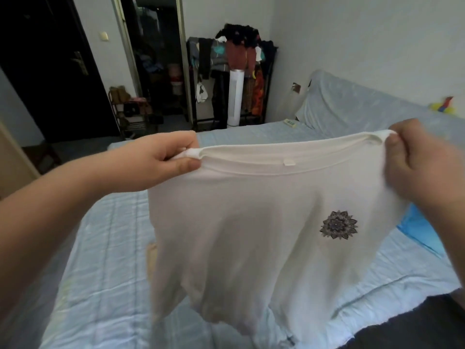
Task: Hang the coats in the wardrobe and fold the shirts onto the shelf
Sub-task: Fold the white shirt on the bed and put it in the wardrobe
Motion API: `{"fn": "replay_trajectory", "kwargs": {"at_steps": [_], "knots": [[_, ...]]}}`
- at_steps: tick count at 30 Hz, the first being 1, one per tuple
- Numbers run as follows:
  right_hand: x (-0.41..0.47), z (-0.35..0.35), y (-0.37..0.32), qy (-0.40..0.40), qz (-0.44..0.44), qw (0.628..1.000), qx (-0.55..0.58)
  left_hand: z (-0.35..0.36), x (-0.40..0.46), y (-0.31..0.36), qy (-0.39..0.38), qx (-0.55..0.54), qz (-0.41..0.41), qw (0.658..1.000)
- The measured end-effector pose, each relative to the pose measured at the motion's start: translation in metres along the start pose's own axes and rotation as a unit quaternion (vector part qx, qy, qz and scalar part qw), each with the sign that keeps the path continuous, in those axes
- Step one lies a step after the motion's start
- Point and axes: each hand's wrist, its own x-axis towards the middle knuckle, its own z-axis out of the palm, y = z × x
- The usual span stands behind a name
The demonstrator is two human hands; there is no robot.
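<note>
The left hand [166,153] and right hand [417,157] pinched the white T-shirt [251,235] at its shoulders, fingers curled tight. It hung spread at centre frame above the bed [100,248], probably to square it for folding.

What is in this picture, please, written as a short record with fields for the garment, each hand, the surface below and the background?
garment: white cotton shirt with a dark flower print, held up in the air by its neckline, body hanging down
left hand: left hand pinches one end of the neckline
right hand: right hand pinches the other end
surface below: bed with a light blue quilted cover
background: black clothes rack loaded with garments, white tower fan in front of it
</note>
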Motion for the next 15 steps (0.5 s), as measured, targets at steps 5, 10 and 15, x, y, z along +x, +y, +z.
{"fn": "replay_trajectory", "kwargs": {"at_steps": [5, 10, 15], "knots": [[0.025, 0.085, -0.021, -0.092, -0.045, 0.995, 0.021, 0.012, 0.016, -0.077, -0.005, 0.008, -0.058, 0.998], [0.03, 0.245, -0.04, -0.218, -0.059, 0.974, 0.032, 0.069, 0.043, -0.192, 0.001, -0.002, -0.143, 0.99], [0.017, 0.45, -0.06, -0.314, -0.065, 0.947, 0.027, 0.155, 0.088, -0.342, 0.038, -0.027, -0.273, 0.961]]}}
